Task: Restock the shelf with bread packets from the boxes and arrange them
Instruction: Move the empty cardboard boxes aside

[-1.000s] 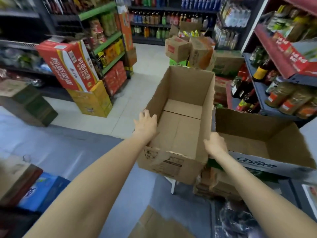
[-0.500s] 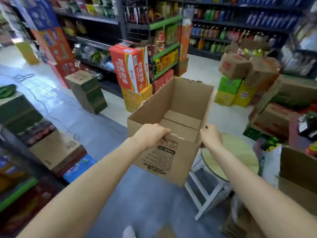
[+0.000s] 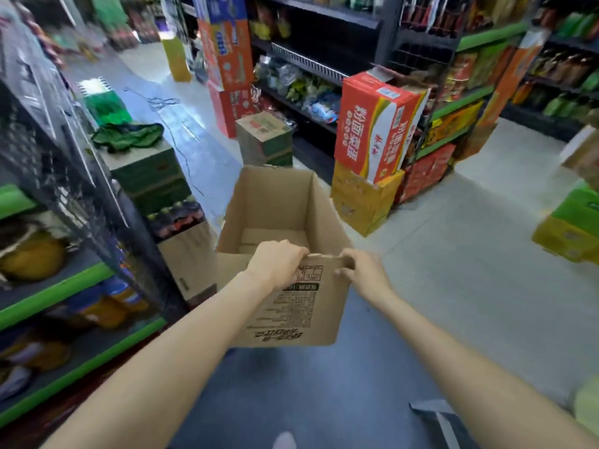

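I carry an open brown cardboard box [image 3: 285, 306] in front of me above the aisle floor. Nothing shows inside it. My left hand [image 3: 277, 262] grips the near top rim, fingers curled over the edge. At the near right corner, my right hand [image 3: 363, 273] pinches the rim. The box's printed side faces me upside down. No bread packets are visible in this view.
A green-edged shelf unit [image 3: 58, 296] stands close on the left, with stacked cartons [image 3: 152, 176] and a green cloth beside it. A red carton on a yellow one [image 3: 372, 150] and a small green carton [image 3: 264, 137] stand ahead. More shelves line the right.
I have turned left with the box, away from the stool and the second box. My hands slid from the box's sides to its near rim.
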Available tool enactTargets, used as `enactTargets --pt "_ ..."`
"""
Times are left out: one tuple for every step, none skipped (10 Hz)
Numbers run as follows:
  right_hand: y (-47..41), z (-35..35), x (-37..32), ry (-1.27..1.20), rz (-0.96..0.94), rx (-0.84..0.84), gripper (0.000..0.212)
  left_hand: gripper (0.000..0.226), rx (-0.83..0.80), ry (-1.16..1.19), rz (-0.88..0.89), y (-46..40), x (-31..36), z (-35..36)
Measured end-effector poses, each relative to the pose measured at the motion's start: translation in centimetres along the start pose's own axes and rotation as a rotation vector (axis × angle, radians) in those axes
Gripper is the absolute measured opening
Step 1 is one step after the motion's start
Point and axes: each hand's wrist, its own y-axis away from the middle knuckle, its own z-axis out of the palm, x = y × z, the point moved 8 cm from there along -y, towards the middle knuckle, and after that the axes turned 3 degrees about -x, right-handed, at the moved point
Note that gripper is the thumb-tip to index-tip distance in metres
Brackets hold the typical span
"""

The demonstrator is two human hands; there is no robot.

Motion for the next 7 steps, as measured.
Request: enactTargets --pt "-5.7 4.0 -2.9 0.044 -0.047 -0.008 0.006 0.018 -0.016 0.026 -0.082 -0.9 -5.9 2.8" --pt "-10.6 8.7 -4.8 0.064 -0.125 -0.062 0.003 0.019 -0.02 0.04 -0.162 -1.3 -11.1 6.6" --pt "-14.6 14.3 -5.2 0.043 -0.177 -0.117 0.003 0.021 -0.077 0.047 -0.232 -1.5 -15.5 11.5" --pt "-17.6 20.0 -5.5 0.043 -0.212 -0.168 0.008 0.02 -0.161 0.083 -0.306 -1.5 -19.4 16.7" --pt "-20.0 24.1 -5.6 0.079 -0.224 -0.156 0.027 0.021 -0.219 0.102 -0.374 -1.8 -22.3 21.3" --pt "-22.3 27.7 -4.5 0.039 -0.189 -0.192 0.032 0.023 -0.233 0.109 -0.424 -2.8 -24.0 25.1" --pt "-25.4 31.1 -4.0 0.234 -0.275 -0.224 0.024 0.025 -0.216 0.118 -0.48 -4.0 -25.9 27.8"
